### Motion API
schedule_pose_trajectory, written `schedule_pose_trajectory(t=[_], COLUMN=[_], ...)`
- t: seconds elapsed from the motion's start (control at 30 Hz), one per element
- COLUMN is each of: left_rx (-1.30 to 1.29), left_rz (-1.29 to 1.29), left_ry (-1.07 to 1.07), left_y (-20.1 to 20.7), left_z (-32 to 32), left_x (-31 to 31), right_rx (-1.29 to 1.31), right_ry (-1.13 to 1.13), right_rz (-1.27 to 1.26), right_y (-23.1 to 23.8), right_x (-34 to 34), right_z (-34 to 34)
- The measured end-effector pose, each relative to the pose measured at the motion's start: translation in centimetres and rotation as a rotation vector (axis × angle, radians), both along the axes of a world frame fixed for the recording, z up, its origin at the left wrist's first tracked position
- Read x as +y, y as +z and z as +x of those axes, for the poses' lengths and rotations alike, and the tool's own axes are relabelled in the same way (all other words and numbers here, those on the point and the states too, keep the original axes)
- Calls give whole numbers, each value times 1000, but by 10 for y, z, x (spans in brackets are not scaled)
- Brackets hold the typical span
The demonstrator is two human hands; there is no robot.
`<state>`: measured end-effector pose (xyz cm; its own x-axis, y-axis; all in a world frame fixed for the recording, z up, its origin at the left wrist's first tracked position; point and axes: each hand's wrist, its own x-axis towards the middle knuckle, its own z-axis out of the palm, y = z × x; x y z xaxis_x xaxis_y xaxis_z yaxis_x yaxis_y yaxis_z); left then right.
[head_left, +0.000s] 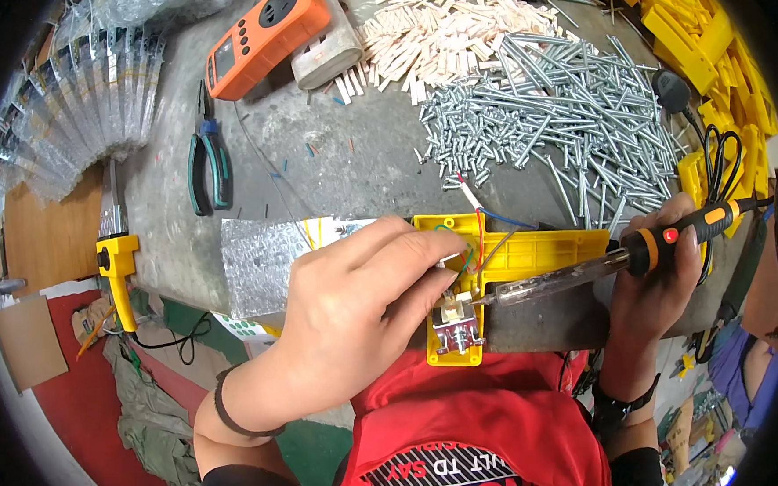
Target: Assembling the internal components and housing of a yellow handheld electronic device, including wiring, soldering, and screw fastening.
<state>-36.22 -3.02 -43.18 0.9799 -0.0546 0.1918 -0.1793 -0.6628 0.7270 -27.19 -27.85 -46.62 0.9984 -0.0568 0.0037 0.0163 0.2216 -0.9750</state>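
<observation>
A yellow plastic housing half (548, 248) lies open at the bench's front edge, its narrower part toward me. In that part sits a small switch-like metal component (460, 327) with a dark red base. My left hand (348, 307) pinches over the housing just above this component; the fingers hide what they hold. My right hand (659, 273) grips the black-and-orange handle of what looks like an electric screwdriver (567, 278). Its long shaft slants left across the housing, tip at the component's side. Red, blue, green and grey wires (480, 238) run out of the housing.
Behind lie screws (558, 102), small pale pieces (448, 33) and yellow housings (695, 42). Pliers (209, 164), an orange meter (264, 38) and bubble-wrapped strips (91, 100) are at left. A yellow tool (119, 266) rests at the left edge beside bubble wrap (258, 267).
</observation>
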Motion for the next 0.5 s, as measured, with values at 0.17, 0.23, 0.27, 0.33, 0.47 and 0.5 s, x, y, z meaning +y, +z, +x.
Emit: schedule_pose_trajectory(t=[0.17, 0.23, 0.27, 0.33, 0.47, 0.5], left_rx=[-142, -177, -178, -71, -154, -156], left_rz=[-142, -64, -65, -7, 66, 65], left_ry=[55, 2, 9, -8, -36, -32], left_y=[1, 4, 7, 12, 11, 12], left_z=[-12, -21, -25, -30, -29, -29], left_x=[11, 18, 16, 10, 7, 6], right_rx=[3, 39, 11, 15, 5, 3], right_ry=[44, 64, 71, 108, 119, 122], right_rz=[42, -58, -114, -127, -132, -134], right_y=[-3, 1, 0, 3, 3, 3], right_x=[-3, 1, 2, 1, 3, 4], right_z=[-2, -5, -5, -6, -7, -7])
